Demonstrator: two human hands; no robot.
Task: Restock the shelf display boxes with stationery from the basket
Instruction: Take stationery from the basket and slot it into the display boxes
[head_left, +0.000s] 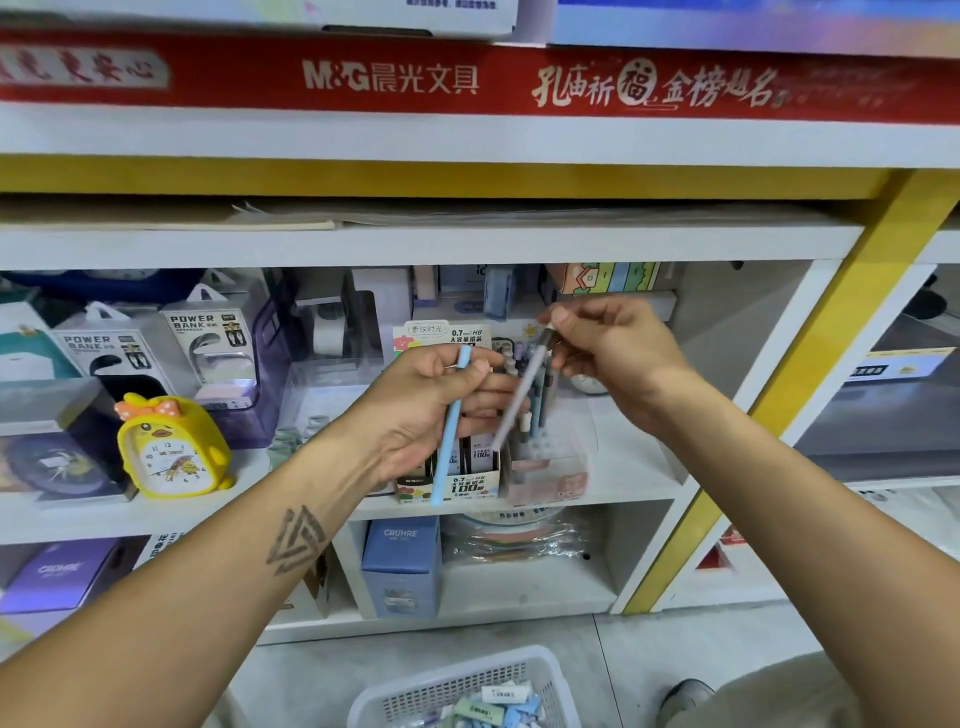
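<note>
I am gripping a light blue pen (451, 431) in my left hand (441, 400), its long axis near upright, lower end leaning slightly left. My right hand (613, 353) is pinching a grey pen (522, 389) slanting down-left, above the clear display box (550, 457) on the shelf (639, 483).

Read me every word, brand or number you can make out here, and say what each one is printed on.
"M&G 晨光文具": red shelf banner
"孔庙祈福 金榜题名": same banner, right part
"POWER BANK": two clear packages
"0.7mm/HB": lead refill display box
"100": its front lip
"CRUHRE": blue box and purple box
"12": yellow chick clock
Banner's left end, basket packets: too blurred.
</note>
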